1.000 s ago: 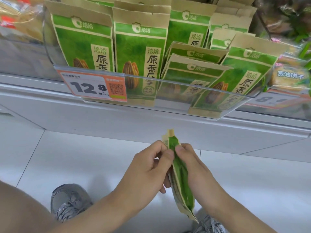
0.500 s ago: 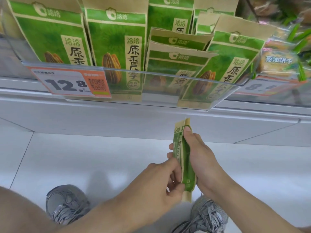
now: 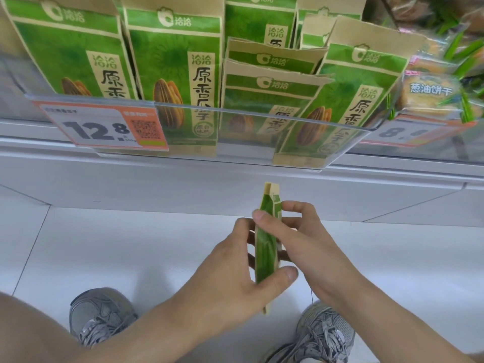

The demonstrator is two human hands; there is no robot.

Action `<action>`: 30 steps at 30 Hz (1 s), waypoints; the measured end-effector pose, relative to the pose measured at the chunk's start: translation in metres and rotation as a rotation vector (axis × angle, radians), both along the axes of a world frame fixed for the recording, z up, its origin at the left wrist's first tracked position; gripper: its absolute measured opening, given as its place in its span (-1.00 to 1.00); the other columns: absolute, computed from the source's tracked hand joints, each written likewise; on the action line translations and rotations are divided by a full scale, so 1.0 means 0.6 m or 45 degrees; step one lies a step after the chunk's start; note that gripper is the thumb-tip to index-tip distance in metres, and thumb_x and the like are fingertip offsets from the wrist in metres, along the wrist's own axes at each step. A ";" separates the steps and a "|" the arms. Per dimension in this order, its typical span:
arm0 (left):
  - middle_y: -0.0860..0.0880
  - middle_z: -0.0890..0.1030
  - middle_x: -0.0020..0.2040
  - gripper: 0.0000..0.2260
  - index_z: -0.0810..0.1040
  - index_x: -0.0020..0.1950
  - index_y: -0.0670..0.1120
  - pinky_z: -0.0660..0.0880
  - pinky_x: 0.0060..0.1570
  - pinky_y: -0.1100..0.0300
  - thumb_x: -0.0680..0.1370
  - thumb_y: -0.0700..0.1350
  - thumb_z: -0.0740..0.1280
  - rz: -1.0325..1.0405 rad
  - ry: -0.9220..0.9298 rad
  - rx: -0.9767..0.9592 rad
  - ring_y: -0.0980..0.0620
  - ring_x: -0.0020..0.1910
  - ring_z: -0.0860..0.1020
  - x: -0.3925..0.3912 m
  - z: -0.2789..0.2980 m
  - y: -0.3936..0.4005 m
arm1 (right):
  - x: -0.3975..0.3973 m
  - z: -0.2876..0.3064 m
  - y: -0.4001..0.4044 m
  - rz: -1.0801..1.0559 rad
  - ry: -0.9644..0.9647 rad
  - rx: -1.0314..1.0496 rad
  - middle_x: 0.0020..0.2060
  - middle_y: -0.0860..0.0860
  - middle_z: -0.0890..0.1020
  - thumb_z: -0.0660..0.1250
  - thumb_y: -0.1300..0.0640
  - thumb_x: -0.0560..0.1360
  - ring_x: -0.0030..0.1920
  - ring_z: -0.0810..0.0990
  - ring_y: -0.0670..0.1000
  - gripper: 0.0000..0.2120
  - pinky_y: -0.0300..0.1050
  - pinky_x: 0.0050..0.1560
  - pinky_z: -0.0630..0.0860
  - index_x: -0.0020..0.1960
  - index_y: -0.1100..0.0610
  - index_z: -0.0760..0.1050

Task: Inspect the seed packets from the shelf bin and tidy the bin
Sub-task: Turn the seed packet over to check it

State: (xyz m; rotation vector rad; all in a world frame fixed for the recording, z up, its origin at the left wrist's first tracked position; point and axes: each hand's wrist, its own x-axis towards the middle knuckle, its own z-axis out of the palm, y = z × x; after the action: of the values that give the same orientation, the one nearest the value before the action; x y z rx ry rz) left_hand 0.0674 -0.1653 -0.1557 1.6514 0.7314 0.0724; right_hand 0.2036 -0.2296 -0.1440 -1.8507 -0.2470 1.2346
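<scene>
Both hands grip a flat green-and-kraft paper seed packet [image 3: 265, 247] edge-on below the shelf: the left hand [image 3: 235, 260] curls round its lower half, thumb across the green side, while the right hand [image 3: 301, 239] pinches its upper part between thumb and fingers. Above, matching matte paper packets [image 3: 172, 64] stand and lean inside a clear, glossy plastic shelf bin [image 3: 262, 111] bearing an orange-and-white price tag [image 3: 102, 127]. Grey mesh sneakers [image 3: 102, 315] rest on white floor tiles [image 3: 104, 244].
</scene>
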 end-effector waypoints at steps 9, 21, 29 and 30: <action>0.25 0.54 0.19 -0.73 0.34 0.33 0.25 0.51 -0.12 0.44 0.66 -0.02 0.21 0.473 -0.014 0.037 0.34 -0.01 0.60 -0.005 -0.022 0.019 | 0.018 0.001 0.005 -0.131 0.034 0.210 -0.22 0.02 0.70 0.24 0.04 0.67 -0.18 0.67 0.03 -0.74 -0.03 -0.16 0.59 0.03 0.23 0.56; 0.04 0.69 0.16 -0.35 0.59 0.28 0.06 0.46 0.31 -0.06 0.43 0.50 0.24 0.395 -0.121 -0.710 0.02 0.21 0.63 0.002 -0.020 0.016 | -0.003 -0.005 0.008 0.093 0.178 0.458 -0.18 0.10 0.62 0.24 -0.10 0.57 -0.17 0.59 0.05 -0.60 -0.04 -0.14 0.57 0.02 0.29 0.48; 0.04 0.58 -0.27 -0.67 0.58 -0.09 -0.09 0.44 -0.40 0.31 0.42 0.18 0.39 0.381 -0.256 -1.037 0.13 -0.39 0.53 -0.003 -0.013 0.004 | 0.001 -0.002 0.004 0.133 0.257 0.451 -0.23 0.19 0.50 0.29 -0.10 0.56 -0.26 0.46 0.13 -0.69 -0.11 -0.28 0.51 -0.07 0.16 0.49; 0.03 0.59 -0.29 -0.70 0.58 -0.11 -0.10 0.45 -0.43 0.32 0.44 0.14 0.35 0.408 -0.280 -1.069 0.13 -0.41 0.54 -0.003 -0.011 0.004 | -0.001 0.003 0.004 0.151 0.230 0.452 -0.24 0.19 0.50 0.30 -0.11 0.58 -0.27 0.46 0.12 -0.67 -0.12 -0.29 0.50 -0.06 0.17 0.49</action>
State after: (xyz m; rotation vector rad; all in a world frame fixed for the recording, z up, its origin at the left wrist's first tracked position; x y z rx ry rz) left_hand 0.0658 -0.1630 -0.1620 0.7089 0.7152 0.1488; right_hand 0.2029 -0.2272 -0.1421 -1.4290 -0.4502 1.3331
